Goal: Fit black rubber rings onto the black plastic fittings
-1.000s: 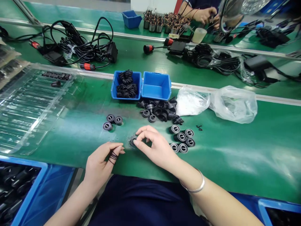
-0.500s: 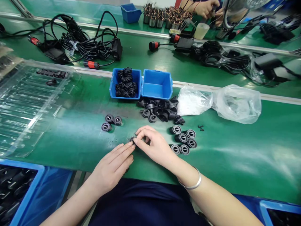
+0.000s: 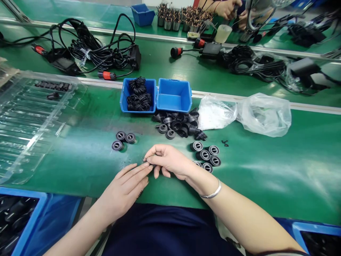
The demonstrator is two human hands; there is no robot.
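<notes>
My right hand (image 3: 169, 160) is closed, thumb and index finger pinching a small black part (image 3: 152, 165) just above the green bench. My left hand (image 3: 126, 188) comes from the left, palm down, its long fingertips pressed against the same part. Fingers cover most of the part, so its kind does not show. Left of the hands stand three black round caps (image 3: 117, 145) with slotted centres. Several similar caps (image 3: 203, 155) stand beside my right wrist, partly covered by it. A dark bit of something shows under the left hand's near edge.
Loose black fittings (image 3: 183, 128) lie before two blue bins (image 3: 174, 95), the left one holding black rings (image 3: 140, 101). Clear plastic bags (image 3: 265, 115), tiny black pieces (image 3: 225, 143) and a clear tray (image 3: 29, 124) lie around. Cable bundles (image 3: 90, 53) rest behind; another person's hand (image 3: 226, 9) is beyond.
My right hand has turned and shifted slightly left; its lower fingers now hang spread below the part. The left hand stays nearly in place. The whole view has shifted a little.
</notes>
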